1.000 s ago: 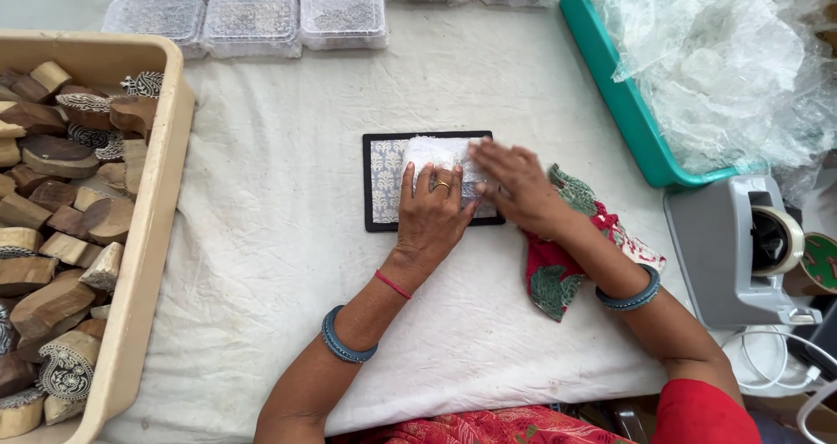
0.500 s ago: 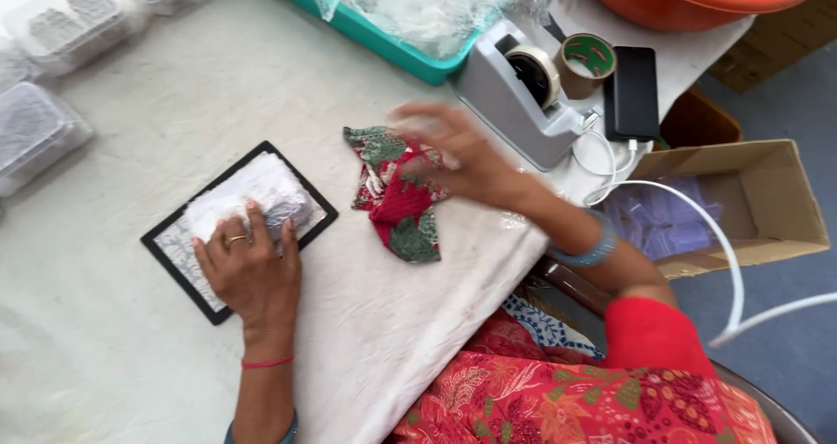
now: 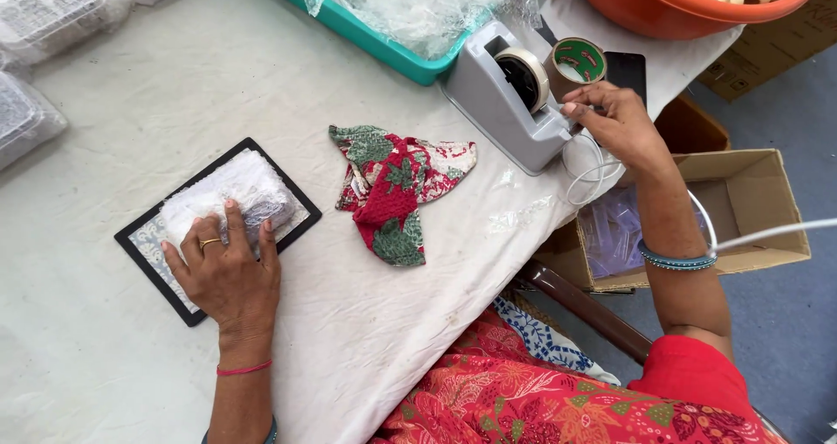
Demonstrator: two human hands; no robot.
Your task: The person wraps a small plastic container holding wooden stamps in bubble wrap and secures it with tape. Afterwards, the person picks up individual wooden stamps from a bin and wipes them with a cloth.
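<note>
The table (image 3: 174, 104) is spread with an off-white cloth, faintly stained and creased, which hangs over its near edge; even, soft daylight falls across it with hardly a shadow. Beyond the table's right edge lies a grey-blue floor (image 3: 785, 322), and on it, close against the table, stands an open cardboard box (image 3: 758, 209) with clear plastic packets inside; a second flat piece of cardboard (image 3: 767, 52) shows further back on the same floor, and a dark brown wooden chair rail (image 3: 584, 309) juts out just below the table's corner.
</note>
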